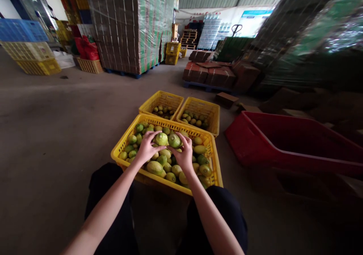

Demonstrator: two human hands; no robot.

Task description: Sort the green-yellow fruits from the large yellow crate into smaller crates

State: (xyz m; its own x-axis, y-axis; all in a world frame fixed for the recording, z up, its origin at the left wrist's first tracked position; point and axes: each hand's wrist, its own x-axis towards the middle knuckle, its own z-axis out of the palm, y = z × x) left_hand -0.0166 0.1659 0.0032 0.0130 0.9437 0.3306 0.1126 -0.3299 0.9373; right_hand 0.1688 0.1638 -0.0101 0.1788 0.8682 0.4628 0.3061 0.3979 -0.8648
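Observation:
My left hand [148, 147] grips a yellow-green lemon [161, 139] between thumb and fingers. Beside it, my right hand [183, 152] is closed on a darker green lemon [174, 140]. Both fruits are held up side by side over a yellow plastic crate [218, 172], with the thumbs close together below them. Many green and yellow lemons [155, 167] fill the crate between my knees. The arms and hands cover part of the fruit beneath.
Two more yellow crates [147, 104] with some lemons stand just beyond the full one. A large red tub [241, 141] is at the right. Farther back are wrapped stacks of cartons [119, 28], flat cartons on a blue pallet [210, 87], and stacked crates [31, 54] at left.

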